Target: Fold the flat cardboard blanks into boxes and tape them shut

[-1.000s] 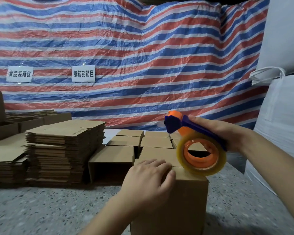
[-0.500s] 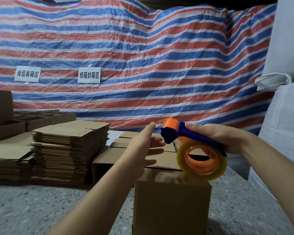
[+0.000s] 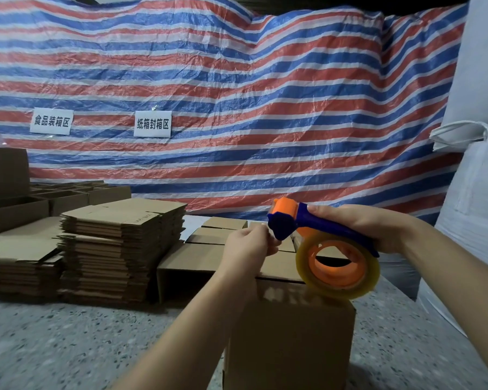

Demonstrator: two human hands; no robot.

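Note:
A folded brown cardboard box (image 3: 290,336) stands on the speckled floor right in front of me. My right hand (image 3: 361,225) grips the blue handle of a tape dispenser (image 3: 316,235) with an orange head and a clear tape roll (image 3: 338,263), which hovers just over the box's top. My left hand (image 3: 250,242) is raised beside the dispenser's head, fingertips pinched together at the tape end there. A tall stack of flat cardboard blanks (image 3: 121,243) lies to the left.
Several folded boxes (image 3: 209,249) sit behind the one in front, and open boxes (image 3: 40,204) stand at far left. A lower pile of blanks (image 3: 17,260) lies beside the stack. A striped tarp (image 3: 237,94) forms the back wall. Large white sacks (image 3: 473,220) fill the right side.
My left hand has left the box top, risen, and closed its fingertips at the dispenser's head. The dispenser in my right hand stays near the same place above the box.

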